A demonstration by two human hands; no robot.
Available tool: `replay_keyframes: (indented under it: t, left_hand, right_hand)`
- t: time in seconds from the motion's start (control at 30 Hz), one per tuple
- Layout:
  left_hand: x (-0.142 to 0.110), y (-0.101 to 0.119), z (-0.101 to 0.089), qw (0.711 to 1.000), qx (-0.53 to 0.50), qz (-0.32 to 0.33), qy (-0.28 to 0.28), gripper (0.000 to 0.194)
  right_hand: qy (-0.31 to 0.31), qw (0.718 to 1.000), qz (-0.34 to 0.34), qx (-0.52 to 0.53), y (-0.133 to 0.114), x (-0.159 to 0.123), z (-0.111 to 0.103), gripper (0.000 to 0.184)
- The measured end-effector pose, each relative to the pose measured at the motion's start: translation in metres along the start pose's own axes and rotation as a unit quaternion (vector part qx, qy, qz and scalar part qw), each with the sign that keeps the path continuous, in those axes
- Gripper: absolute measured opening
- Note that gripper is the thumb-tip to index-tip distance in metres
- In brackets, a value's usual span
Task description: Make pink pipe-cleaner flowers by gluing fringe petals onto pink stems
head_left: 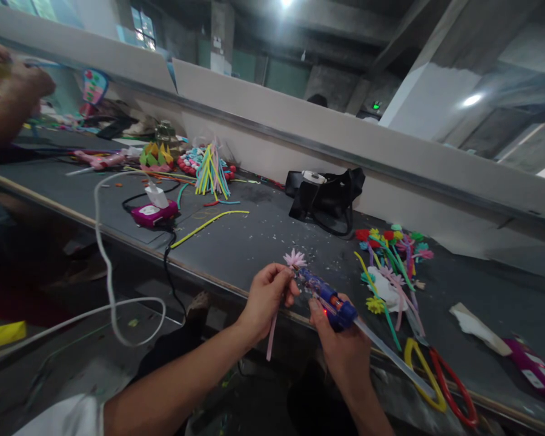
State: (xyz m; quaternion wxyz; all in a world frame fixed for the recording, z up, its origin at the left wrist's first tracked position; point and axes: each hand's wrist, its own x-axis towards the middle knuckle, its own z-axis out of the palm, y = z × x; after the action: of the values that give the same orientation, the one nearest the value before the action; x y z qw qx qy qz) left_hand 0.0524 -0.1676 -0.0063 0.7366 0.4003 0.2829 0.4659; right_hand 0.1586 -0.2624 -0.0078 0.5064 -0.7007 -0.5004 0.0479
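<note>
Pinched in my left hand (270,297) is a pale pink flower (295,259), its pink stem (271,339) hanging below the fingers. My right hand (345,339) is wrapped round a blue glue gun (333,303) with a small red light. A long translucent glue stick (390,354) sticks out of the gun's back end. The gun's nozzle points at the underside of the flower, close to my left fingertips; whether it touches is too small to tell. Right of the gun lie several finished-looking fuzzy flowers (390,251) with coloured stems.
Scissors with yellow and red handles (452,387) lie at the front right, near a purple power strip (536,369). A black bag (324,197) rests against the back board. Another purple power strip (154,213) with a white cable (111,284) is on the left. A co-worker's hands (20,79) are far left.
</note>
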Motion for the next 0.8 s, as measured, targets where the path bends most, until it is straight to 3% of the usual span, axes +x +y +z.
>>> replay_keyframes:
  t: [0.8]
  left_hand:
    - [0.0014,0.0011,-0.0033,0.999,-0.038,-0.011,-0.008,0.018]
  right_hand:
    - [-0.001,1.000,-0.012,-0.015,-0.0007,0.0017,-0.0012,0.026]
